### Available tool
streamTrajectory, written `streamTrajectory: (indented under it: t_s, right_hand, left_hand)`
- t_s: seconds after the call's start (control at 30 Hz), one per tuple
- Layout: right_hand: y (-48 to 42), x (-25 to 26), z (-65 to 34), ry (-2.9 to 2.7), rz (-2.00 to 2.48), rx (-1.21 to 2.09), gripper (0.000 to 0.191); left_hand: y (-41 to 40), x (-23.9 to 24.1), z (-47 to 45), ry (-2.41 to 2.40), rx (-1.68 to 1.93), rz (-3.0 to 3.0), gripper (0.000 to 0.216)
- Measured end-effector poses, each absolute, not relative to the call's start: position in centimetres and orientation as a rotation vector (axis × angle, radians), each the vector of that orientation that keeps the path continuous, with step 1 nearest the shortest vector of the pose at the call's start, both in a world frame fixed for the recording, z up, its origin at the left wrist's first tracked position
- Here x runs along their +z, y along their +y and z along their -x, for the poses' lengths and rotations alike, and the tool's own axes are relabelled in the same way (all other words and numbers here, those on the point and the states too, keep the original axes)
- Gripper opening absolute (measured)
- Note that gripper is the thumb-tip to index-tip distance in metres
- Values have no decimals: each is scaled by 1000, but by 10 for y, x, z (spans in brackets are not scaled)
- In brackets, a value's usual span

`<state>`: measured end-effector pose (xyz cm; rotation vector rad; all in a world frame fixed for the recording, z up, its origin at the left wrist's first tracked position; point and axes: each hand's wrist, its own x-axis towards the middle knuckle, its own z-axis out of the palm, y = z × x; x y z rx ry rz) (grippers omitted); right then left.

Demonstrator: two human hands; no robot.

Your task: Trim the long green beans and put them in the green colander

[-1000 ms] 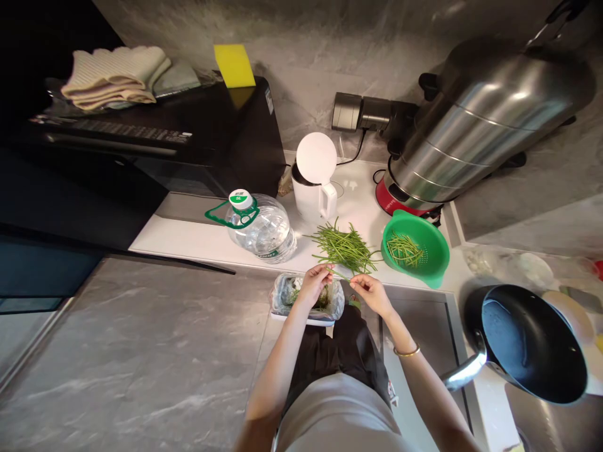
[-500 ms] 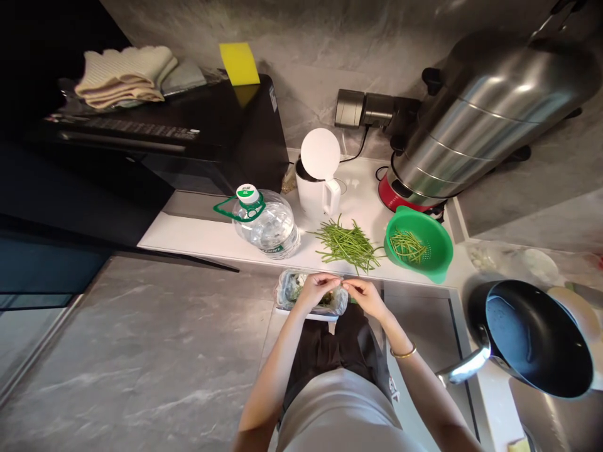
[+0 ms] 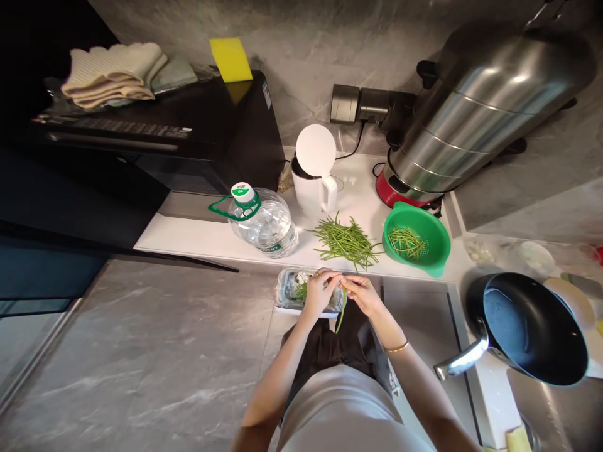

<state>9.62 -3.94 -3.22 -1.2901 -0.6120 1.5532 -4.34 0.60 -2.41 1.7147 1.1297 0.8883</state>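
Observation:
My left hand [image 3: 319, 290] and my right hand [image 3: 360, 293] meet over a bag-lined waste bin [image 3: 287, 290] just below the counter edge. Both pinch one long green bean [image 3: 340, 312], which hangs down from my fingers. A pile of green beans [image 3: 345, 239] lies on the white counter [image 3: 198, 238] just beyond my hands. A green colander [image 3: 434, 248] with several beans in it stands to the right of the pile.
A large water bottle [image 3: 264, 224] lies left of the pile, a white kettle [image 3: 313, 177] behind it. A black oven [image 3: 155, 138] with folded cloths stands at left, a steel steamer [image 3: 471, 119] at back right, a black pan [image 3: 532, 329] at right.
My hands drew together from the pile's edge to above the waste bin. A bean now dangles from my fingers.

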Motion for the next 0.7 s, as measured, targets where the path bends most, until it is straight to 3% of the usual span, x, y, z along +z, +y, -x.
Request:
streamTrajectory:
  t_s: [0.2,0.43,0.7]
  right_hand:
    - [-37,-38,-92,-322,1211,1543,14]
    - [-27,-44,-106,-265,1186,1507,21]
    - [-22,-58,-165,-35,1156,1124,18]
  left_hand:
    - [0,-30,44,1051,928,-1806,18]
    - [-10,-21,52,1009,876,-1788,18]
    - [-14,-28,104,968,500,-1680,22]
